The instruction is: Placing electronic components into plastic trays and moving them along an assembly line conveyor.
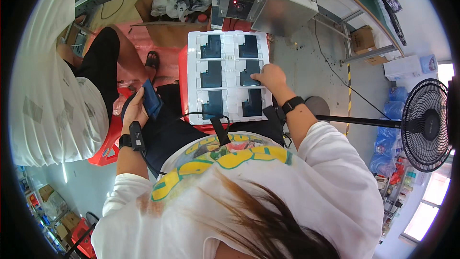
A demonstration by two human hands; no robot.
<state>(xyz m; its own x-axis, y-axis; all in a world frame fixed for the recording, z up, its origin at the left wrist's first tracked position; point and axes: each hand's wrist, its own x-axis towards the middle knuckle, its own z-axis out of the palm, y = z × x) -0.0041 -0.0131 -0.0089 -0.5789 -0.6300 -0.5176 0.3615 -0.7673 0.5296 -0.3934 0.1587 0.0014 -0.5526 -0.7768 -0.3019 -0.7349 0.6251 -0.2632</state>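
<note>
A white moulded tray [230, 77] rests in front of me, with dark, flat, notched pieces lying in its two columns of pockets. At the middle pocket of the right column, my right hand [273, 78] is closed, fingertips pinching the right edge of a dark flat piece [247, 73]. That piece still lies in its pocket. To the left of the tray, my left hand [136, 110] grips a dark blue flat piece [152, 100], held tilted above my lap. Its exact kind does not show. Black bands with a small box sit on my wrists.
A red stool [183, 74] shows under the tray. Another person [57, 110] sits close on my left. A metal conveyor frame [235, 7] with a control box runs across the far side. On the right stands a black fan [426, 122].
</note>
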